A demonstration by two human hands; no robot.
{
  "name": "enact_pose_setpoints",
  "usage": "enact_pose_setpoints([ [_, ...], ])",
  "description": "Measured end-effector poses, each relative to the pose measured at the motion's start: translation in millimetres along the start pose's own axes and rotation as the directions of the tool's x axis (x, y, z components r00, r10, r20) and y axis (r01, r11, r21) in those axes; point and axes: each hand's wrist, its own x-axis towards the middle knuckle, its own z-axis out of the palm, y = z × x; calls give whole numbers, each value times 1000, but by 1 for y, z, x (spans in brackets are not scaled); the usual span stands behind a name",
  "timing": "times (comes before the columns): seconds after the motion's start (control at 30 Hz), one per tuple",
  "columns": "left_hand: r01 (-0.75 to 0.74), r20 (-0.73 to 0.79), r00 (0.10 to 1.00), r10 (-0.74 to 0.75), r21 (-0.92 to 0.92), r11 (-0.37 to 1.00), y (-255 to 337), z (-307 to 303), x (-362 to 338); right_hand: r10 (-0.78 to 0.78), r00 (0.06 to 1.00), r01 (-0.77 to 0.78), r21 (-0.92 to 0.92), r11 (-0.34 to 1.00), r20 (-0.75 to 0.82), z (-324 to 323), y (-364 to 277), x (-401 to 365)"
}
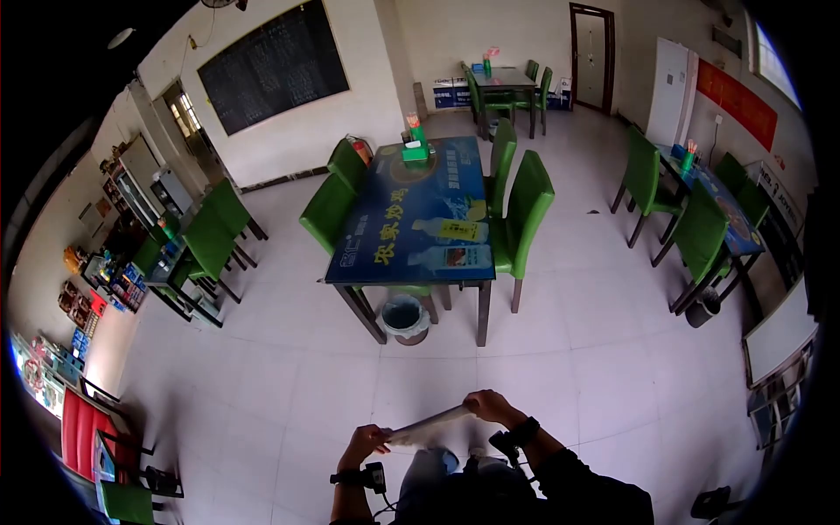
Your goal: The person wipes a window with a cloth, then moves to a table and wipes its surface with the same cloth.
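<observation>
A thin, pale grey sheet (429, 426) is stretched between my two hands, low in the head view and above my legs. My left hand (367, 441) is closed on its left end, the lower one. At the upper right end, my right hand (492, 408) pinches the other corner. The sheet's edge runs taut and slants up to the right, with soft, see-through material hanging below it. From this height its exact kind cannot be made out. Both wrists wear dark straps with small devices.
Ahead stands a blue printed table (367, 236) with green chairs (528, 210) around it and a lined waste bin (405, 317) by its front legs. A green holder (418, 150) stands on its far end. More tables flank it left and right; pale floor tiles (332, 394) lie between.
</observation>
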Motion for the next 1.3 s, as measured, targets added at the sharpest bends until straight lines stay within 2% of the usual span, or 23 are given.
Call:
enact_pose_setpoints([
  [0.1, -26, 14, 1000, 25, 67, 997, 14, -20, 56, 81, 997, -81, 126, 989, 5, -11, 8, 36],
  [0.17, -39, 42, 998, 38, 24, 999, 30, -35, 97, 155, 988, -153, 142, 978, -5, -10, 17, 55],
  [0.23, -91, 157, 984, 80, 65, 994, 39, -52, 149, 234, 972, -228, 148, 962, -24, -8, 29, 74],
  [0.3, -94, 210, 975, 76, 75, 993, 55, -68, 199, 383, 924, -340, 423, 840, -17, -2, 42, 98],
  [0.37, -116, 286, 952, 110, 3, 993, 75, -85, 245, 421, 903, -329, 492, 806, -85, 1, 48, 130],
  [0.43, -130, 349, 928, 130, -23, 991, 97, -103, 289, 533, 837, -352, 622, 700, -127, -2, 56, 166],
  [0.5, -116, 330, 937, 119, -29, 993, 114, -121, 333, 585, 790, -360, 634, 685, -184, -2, 68, 206],
  [0.57, -82, 272, 956, 112, -118, 990, 109, -131, 388, 555, 773, -354, 517, 779, -307, 0, 81, 249],
  [0.63, -118, 164, 979, 122, -36, 992, 100, -129, 432, 443, 766, -390, 212, 896, -465, -7, 79, 287],
  [0.67, -99, 158, 982, 100, -9, 995, 101, -128, 441, 508, 717, -469, 210, 858, -478, -13, 74, 305],
  [0.77, -56, 160, 986, 56, -3, 998, 117, -131, 462, 527, 671, -512, 188, 838, -522, -25, 92, 341],
  [0.83, -3, 167, 986, 6, -17, 1000, 124, -135, 469, 483, 708, -499, 118, 858, -516, -43, 103, 358],
  [0.9, -11, 221, 975, 38, -125, 992, 137, -142, 481, 524, 730, -482, 213, 850, -439, -54, 130, 378],
  [0.97, 30, 204, 979, -4, -125, 992, 163, -140, 491, 565, 723, -518, 229, 824, -397, -73, 140, 394],
  [1.03, 46, 231, 973, 3, -209, 977, 173, -137, 514, 393, 714, -367, 169, 915, -579, -97, 141, 416],
  [1.07, 47, 219, 976, -2, -200, 979, 179, -129, 530, 531, 707, -473, 245, 846, -468, -112, 138, 431],
  [1.1, -68, 103, 990, 100, -275, 959, 175, -117, 545, 537, 708, -470, 262, 843, -459, -118, 144, 446],
  [1.13, -180, -14, 982, 186, -331, 926, 175, -107, 554, 475, 672, -420, 236, 876, -568, -120, 151, 457],
  [1.17, -147, 13, 988, 154, -237, 960, 173, -99, 562, 409, 623, -379, 201, 904, -667, -121, 157, 464],
  [1.2, -336, -56, 939, 339, 59, 940, 153, -90, 580, 333, 721, -338, 110, 935, -608, -128, 159, 465],
  [1.23, -474, -60, 849, 526, 354, 806, 131, -81, 595, 383, 741, -419, 66, 906, -552, -130, 163, 469],
  [1.27, -465, -52, 856, 515, 359, 809, 131, -74, 598, 290, 801, -393, -94, 915, -523, -129, 169, 473],
  [1.3, -530, 96, 823, 560, 485, 695, 134, -66, 597, 202, 856, -351, -251, 902, -475, -125, 174, 472],
])
